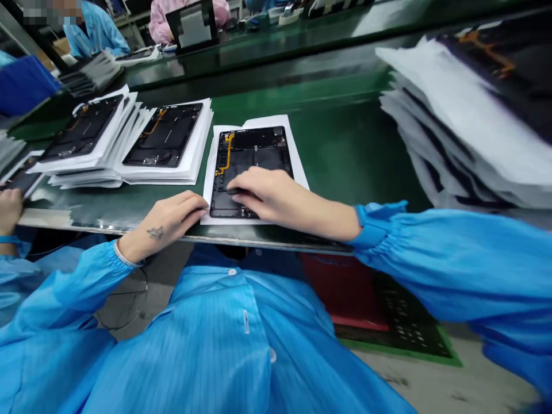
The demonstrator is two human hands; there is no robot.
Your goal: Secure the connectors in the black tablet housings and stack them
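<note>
A black tablet back panel [254, 152] with an orange flex cable lies on a white sheet [297, 155] on the green belt in front of me. My right hand [269, 192] rests on the panel's lower part, fingers stretched flat and pressing on it. My left hand [172, 221] lies at the sheet's left edge near the belt's front rim, fingers flat against the sheet's corner. Neither hand holds anything.
Two stacks of similar panels on white sheets [166, 138] [84, 132] sit to the left. A tall stack [466, 115] stands at the right. A co-worker's hand [9, 210] is at far left. People in blue and pink coats work at the back.
</note>
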